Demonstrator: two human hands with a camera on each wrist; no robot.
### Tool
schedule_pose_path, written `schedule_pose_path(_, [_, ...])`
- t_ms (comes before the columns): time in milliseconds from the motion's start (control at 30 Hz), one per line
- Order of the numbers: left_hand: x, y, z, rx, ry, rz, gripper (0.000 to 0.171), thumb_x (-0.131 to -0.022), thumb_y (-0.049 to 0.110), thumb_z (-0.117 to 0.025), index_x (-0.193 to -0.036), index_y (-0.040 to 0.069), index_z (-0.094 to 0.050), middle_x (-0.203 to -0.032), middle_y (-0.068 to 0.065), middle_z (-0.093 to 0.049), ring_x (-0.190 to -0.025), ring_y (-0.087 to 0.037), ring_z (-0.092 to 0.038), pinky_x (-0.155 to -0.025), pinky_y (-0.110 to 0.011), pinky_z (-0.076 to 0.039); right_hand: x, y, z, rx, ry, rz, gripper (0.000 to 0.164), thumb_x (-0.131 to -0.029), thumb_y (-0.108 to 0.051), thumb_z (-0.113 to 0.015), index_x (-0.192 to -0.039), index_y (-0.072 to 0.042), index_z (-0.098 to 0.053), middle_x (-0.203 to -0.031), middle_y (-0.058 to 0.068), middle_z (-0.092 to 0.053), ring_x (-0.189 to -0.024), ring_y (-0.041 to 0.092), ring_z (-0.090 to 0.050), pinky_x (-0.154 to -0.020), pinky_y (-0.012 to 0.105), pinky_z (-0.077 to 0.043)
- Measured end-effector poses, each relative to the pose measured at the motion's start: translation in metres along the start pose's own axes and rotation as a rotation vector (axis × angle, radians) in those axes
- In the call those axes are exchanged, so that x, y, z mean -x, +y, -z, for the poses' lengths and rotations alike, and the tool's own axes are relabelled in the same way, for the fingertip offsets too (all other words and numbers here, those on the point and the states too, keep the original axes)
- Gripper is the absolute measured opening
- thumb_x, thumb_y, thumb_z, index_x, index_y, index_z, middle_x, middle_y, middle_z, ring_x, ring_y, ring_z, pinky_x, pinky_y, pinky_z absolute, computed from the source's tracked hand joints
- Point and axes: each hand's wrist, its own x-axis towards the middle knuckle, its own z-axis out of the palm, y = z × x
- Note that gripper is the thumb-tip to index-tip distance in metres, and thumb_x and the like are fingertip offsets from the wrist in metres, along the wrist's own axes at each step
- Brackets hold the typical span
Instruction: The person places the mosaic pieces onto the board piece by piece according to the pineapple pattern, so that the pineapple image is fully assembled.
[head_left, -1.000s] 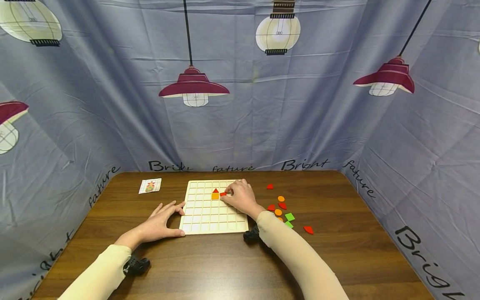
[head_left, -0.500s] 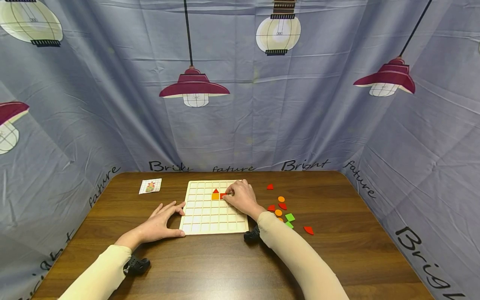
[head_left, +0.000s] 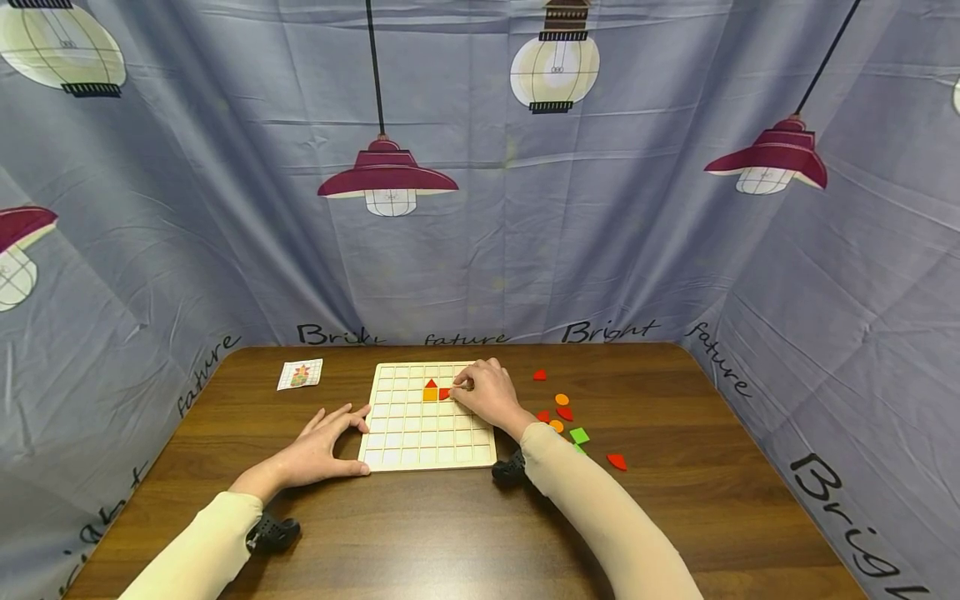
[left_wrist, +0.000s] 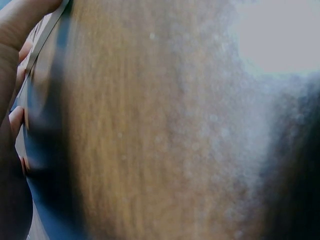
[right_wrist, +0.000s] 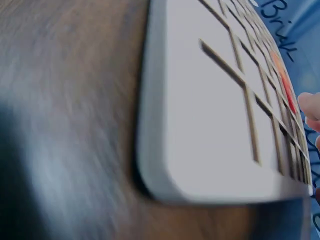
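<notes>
A pale wooden grid board (head_left: pixel 420 433) lies on the brown table. In its upper rows sit a red triangle (head_left: pixel 431 383), an orange square (head_left: pixel 430 395) below it, and a red piece (head_left: pixel 445 393) to the right. My right hand (head_left: pixel 480 392) rests on the board with its fingertips on that red piece, fingers curled over it. My left hand (head_left: pixel 330 437) lies flat on the table, fingers spread, touching the board's left edge. The right wrist view shows the board's corner (right_wrist: pixel 200 150) up close and blurred; the left wrist view shows blurred table and part of my left hand (left_wrist: pixel 15 130).
Loose red, orange and green pieces (head_left: pixel 566 417) lie scattered on the table right of the board. A small pattern card (head_left: pixel 300 373) sits at the back left. Printed grey curtains close in the table on three sides.
The right hand has shifted slightly, pressing the red piece into the cell beside the orange square. The left hand has stayed still.
</notes>
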Motion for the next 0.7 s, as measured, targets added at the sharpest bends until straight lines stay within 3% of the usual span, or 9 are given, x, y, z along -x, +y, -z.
schedule_pose_path(467, [0.0,-0.003,-0.001,-0.008,0.008,-0.016,0.053,-0.082,0.052,-0.082,-0.116,0.022,-0.055,-0.159,-0.017,-0.041,-0.146,-0.052,-0.027,-0.114,-0.072,-0.005,0.022,0.061,0.049,-0.025,0.061,-0.072,0.023,-0.091,-0.036,-0.078,-0.106,-0.019,-0.077,-0.093,-0.007,-0.063,-0.098,0.021,-0.049,-0.085,0.042,-0.038])
schedule_pose_path(700, [0.0,0.001,-0.001,0.0,0.014,-0.008,0.052,-0.081,0.048,-0.084,-0.115,0.02,-0.057,-0.158,-0.019,-0.042,-0.145,-0.053,-0.028,-0.114,-0.073,-0.006,0.039,0.093,0.068,0.053,0.086,-0.108,0.026,-0.089,-0.038,-0.079,-0.106,-0.018,-0.078,-0.101,-0.001,-0.068,-0.104,0.027,-0.052,-0.088,0.047,-0.04])
